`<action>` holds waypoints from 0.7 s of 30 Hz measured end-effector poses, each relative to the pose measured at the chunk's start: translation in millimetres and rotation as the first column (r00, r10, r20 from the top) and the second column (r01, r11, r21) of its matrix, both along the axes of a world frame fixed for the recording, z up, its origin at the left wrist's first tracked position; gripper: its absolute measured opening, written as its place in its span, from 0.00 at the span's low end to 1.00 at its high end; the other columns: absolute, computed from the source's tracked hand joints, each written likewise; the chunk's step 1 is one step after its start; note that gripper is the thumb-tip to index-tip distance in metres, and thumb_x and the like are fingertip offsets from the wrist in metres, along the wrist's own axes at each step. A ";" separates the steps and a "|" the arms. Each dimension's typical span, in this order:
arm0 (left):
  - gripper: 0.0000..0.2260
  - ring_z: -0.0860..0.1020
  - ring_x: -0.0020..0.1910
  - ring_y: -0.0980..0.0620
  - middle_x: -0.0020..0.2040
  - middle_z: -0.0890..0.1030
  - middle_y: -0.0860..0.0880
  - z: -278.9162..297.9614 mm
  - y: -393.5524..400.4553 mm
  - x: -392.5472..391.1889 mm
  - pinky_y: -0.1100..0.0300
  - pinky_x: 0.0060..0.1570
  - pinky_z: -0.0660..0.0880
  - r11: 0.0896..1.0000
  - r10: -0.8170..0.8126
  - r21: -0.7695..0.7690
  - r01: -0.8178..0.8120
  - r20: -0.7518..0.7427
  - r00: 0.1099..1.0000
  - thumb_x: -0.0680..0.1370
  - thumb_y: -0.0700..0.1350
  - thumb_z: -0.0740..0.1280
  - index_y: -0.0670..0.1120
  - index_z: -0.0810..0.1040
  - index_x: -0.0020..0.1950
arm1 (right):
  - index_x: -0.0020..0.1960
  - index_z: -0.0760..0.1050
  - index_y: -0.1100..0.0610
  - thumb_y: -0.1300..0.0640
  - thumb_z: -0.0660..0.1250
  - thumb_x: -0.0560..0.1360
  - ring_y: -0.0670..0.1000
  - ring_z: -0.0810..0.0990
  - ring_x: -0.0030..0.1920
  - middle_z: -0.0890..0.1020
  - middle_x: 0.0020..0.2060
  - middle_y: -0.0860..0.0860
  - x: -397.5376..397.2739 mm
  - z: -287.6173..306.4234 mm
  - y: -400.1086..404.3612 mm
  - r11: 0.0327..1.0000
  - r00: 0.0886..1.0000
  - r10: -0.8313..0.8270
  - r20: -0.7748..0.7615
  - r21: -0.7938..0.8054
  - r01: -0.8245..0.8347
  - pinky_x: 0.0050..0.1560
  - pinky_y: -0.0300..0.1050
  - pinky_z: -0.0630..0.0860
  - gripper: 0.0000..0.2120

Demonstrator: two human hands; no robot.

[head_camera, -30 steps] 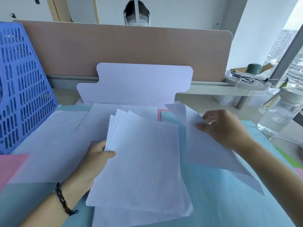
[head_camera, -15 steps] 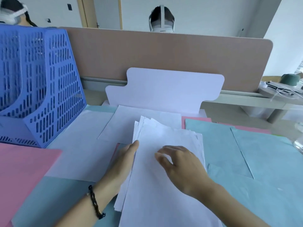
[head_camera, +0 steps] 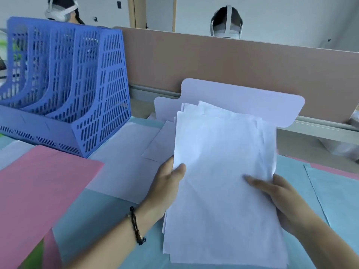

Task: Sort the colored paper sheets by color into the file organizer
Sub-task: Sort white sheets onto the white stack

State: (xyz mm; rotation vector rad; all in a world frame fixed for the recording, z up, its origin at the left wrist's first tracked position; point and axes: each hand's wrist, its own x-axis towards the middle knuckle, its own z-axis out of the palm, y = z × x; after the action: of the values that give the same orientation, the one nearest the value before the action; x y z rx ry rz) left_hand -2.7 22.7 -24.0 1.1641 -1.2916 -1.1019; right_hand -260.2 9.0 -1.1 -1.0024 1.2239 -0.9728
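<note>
Both hands have lifted the white paper stack (head_camera: 223, 171) off the surface; left hand (head_camera: 167, 183) and right hand (head_camera: 279, 199) pinch its side edges. Uneven sheets could slip before reaching the blue file organizer (head_camera: 64, 84) at the far-left corner.

Both hands hold a stack of white sheets (head_camera: 223, 171) raised off the worktop (head_camera: 93, 214), its upper edges fanned unevenly. The left hand (head_camera: 165, 183) takes the stack's left edge, thumb on top; the right hand (head_camera: 279, 199) takes the right edge, thumb lying across the top sheet. To the left stands a blue perforated file organizer (head_camera: 64, 84) with several compartments. A pink sheet (head_camera: 38, 187) lies in front of it, pale blue sheets (head_camera: 334, 191) lie at the right, and loose white sheets (head_camera: 126, 162) lie between. A black bracelet (head_camera: 137, 228) circles the left wrist.
</note>
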 end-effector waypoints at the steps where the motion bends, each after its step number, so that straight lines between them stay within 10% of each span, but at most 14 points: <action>1: 0.12 0.80 0.48 0.62 0.46 0.82 0.61 0.4 1.2 -0.3 0.61 0.53 0.74 1.000 0.026 -0.018 -0.025 0.063 0.998 0.86 0.42 0.57 0.51 0.80 0.51 | 0.58 0.81 0.66 0.64 0.70 0.75 0.64 0.86 0.50 0.86 0.52 0.62 0.9 -1.9 1.2 1.000 1.000 0.010 -0.021 0.017 -0.010 0.48 0.58 0.84 0.13; 4: 0.16 0.73 0.35 0.54 0.34 0.75 0.51 3.5 0.8 18.5 0.57 0.37 0.72 0.979 0.202 -0.113 -0.168 0.489 0.849 0.85 0.51 0.57 0.46 0.72 0.40 | 0.50 0.81 0.70 0.68 0.69 0.74 0.65 0.86 0.42 0.86 0.46 0.66 -6.7 -9.9 -4.9 0.993 0.984 -0.114 -0.139 -0.032 0.111 0.41 0.58 0.85 0.07; 8: 0.22 0.67 0.74 0.49 0.71 0.74 0.50 -3.4 2.6 66.5 0.52 0.66 0.71 0.980 0.104 -0.043 -0.192 0.942 0.319 0.80 0.59 0.63 0.55 0.70 0.73 | 0.49 0.81 0.69 0.70 0.68 0.75 0.65 0.86 0.42 0.86 0.45 0.64 -22.2 -14.9 -13.4 0.990 0.949 -0.143 -0.279 -0.053 0.134 0.54 0.65 0.80 0.05; 12: 0.37 0.64 0.77 0.44 0.78 0.66 0.42 -9.3 4.5 79.3 0.51 0.71 0.67 0.960 -0.006 0.091 -0.264 0.952 0.307 0.78 0.67 0.63 0.51 0.56 0.81 | 0.50 0.81 0.70 0.72 0.66 0.75 0.65 0.86 0.41 0.86 0.44 0.64 -25.6 -15.4 -12.4 0.998 0.956 -0.067 -0.284 -0.022 0.063 0.49 0.59 0.82 0.07; 15: 0.27 0.76 0.64 0.45 0.65 0.78 0.48 -9.9 0.0 81.4 0.52 0.58 0.74 0.961 0.126 -0.067 -0.267 0.969 0.211 0.80 0.62 0.63 0.50 0.65 0.74 | 0.49 0.81 0.70 0.72 0.66 0.75 0.64 0.87 0.40 0.86 0.44 0.64 -26.4 -12.8 -10.7 0.999 0.965 -0.045 -0.259 -0.031 0.038 0.35 0.52 0.84 0.06; 21: 0.10 0.81 0.47 0.44 0.47 0.83 0.50 -4.1 -8.9 86.1 0.54 0.41 0.74 0.948 0.203 -0.141 -0.285 0.959 0.200 0.79 0.52 0.67 0.49 0.76 0.58 | 0.51 0.81 0.69 0.71 0.66 0.75 0.65 0.87 0.43 0.86 0.46 0.64 -29.4 -9.0 -10.3 1.000 0.974 -0.026 -0.226 0.003 0.028 0.38 0.55 0.85 0.07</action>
State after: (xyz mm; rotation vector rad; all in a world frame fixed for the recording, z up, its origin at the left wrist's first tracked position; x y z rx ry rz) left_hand 83.3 13.9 -28.1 2.2082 -1.8639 0.0153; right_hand -289.6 -1.3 -10.1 -1.1168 1.4305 -0.8931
